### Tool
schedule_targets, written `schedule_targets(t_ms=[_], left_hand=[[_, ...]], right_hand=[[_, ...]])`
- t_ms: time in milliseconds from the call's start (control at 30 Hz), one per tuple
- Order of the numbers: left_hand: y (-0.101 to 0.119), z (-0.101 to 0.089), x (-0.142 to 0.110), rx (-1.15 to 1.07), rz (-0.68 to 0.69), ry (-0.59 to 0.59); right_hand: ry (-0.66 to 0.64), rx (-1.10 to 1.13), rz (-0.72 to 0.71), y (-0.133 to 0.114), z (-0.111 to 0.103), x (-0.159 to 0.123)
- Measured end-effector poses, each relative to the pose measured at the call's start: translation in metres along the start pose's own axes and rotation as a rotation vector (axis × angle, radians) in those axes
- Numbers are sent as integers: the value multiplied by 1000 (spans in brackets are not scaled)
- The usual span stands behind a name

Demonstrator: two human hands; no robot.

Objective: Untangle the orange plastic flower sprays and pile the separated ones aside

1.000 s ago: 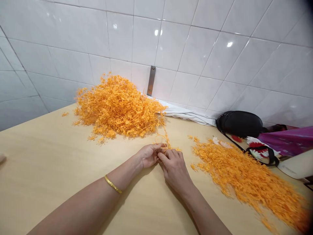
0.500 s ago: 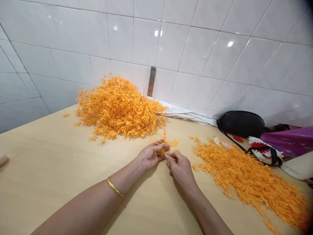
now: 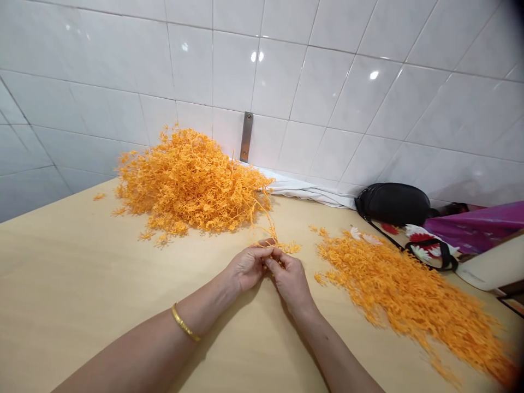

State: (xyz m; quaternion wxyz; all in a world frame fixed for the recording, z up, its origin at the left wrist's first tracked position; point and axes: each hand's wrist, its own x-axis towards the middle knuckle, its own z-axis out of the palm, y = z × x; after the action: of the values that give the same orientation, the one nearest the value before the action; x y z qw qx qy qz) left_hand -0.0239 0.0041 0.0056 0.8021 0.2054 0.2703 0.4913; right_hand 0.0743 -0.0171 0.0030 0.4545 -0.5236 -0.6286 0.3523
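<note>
My left hand [image 3: 249, 267], with a gold bangle on its wrist, is closed on an orange plastic flower sprig [image 3: 271, 229] near the middle of the table. Thin stems of the sprig arch up from the fingers toward the big heap, and a flowered end [image 3: 290, 248] sticks out to the right. Pressed against the left fingertips, my right hand [image 3: 291, 278] pinches at the same sprig. What lies exactly between its thumb and fingers is hidden. Beyond the hands rises a tall heap of orange plastic sprigs [image 3: 196, 185].
A flat pile of loose orange florets [image 3: 409, 289] spreads along the right. Behind it are a black bag [image 3: 397, 204], red and white flowers [image 3: 423, 243], purple cloth [image 3: 478, 229] and a cream bottle [image 3: 489, 265]. White cloth [image 3: 307, 188] lies along the tiled wall [image 3: 311, 82].
My right hand has moved left and up, closing the gap to my left hand at the sprig. The whole view has shifted slightly, so the heaps appear farther left.
</note>
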Motion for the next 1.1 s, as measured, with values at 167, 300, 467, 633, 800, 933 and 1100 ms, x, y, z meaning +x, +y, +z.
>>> schedule_targets(t_ms=[167, 300, 467, 633, 800, 933, 1100], left_hand=[[5, -1, 0, 49, -55, 68], [14, -9, 7, 25, 28, 89], [23, -15, 10, 61, 54, 10], [24, -12, 3, 156, -31, -36], [28, -16, 2, 253, -68, -173], [27, -18, 2, 262, -96, -234], [23, -14, 0, 244, -78, -207]], right_hand=[[-93, -253, -42, -4, -5, -4], [-442, -286, -6, -15, -11, -15], [-179, -447, -70, -22, -41, -8], [311, -1065, 3, -4, -75, 7], [318, -1027, -164, 0, -70, 8], [95, -483, -172, -8, -54, 7], [-286, 90, 46, -9, -33, -1]])
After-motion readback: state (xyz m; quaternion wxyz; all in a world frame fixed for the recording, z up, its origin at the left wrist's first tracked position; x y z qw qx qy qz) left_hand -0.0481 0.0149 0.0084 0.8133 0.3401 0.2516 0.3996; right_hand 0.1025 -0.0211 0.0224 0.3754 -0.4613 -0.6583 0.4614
